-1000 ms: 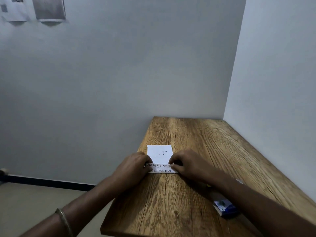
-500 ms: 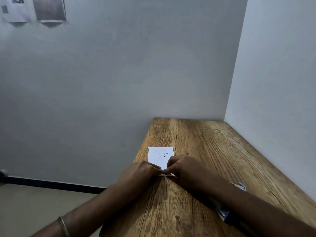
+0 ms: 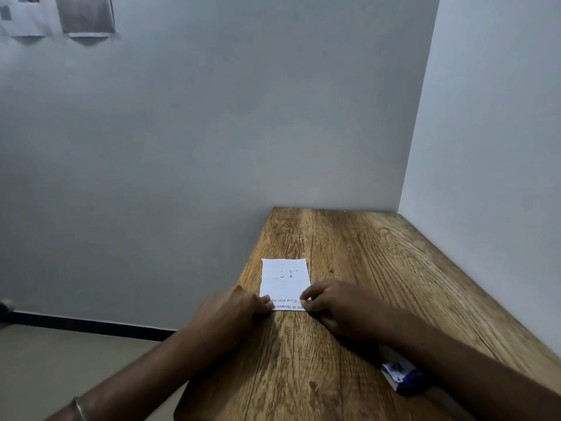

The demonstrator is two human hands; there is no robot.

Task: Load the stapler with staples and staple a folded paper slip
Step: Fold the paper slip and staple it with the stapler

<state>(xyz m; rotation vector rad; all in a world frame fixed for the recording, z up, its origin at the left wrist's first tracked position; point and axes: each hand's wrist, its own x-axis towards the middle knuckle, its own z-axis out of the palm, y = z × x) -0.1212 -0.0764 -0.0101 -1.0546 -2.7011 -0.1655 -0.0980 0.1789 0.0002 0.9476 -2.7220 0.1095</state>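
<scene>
Wooden table [image 3: 379, 268], right forearm half-hiding blue box [image 3: 402, 376]

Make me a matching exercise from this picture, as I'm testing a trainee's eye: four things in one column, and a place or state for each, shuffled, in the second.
Things:
1. paper
2. blue box
3. left hand
4. bangle

Places or states:
A. on the left wrist
B. lies flat on the table, print at its near edge
C. pinches the paper's near left corner
D. under the right forearm, near the table's near edge

Pairs: 1-B, 2-D, 3-C, 4-A
</scene>
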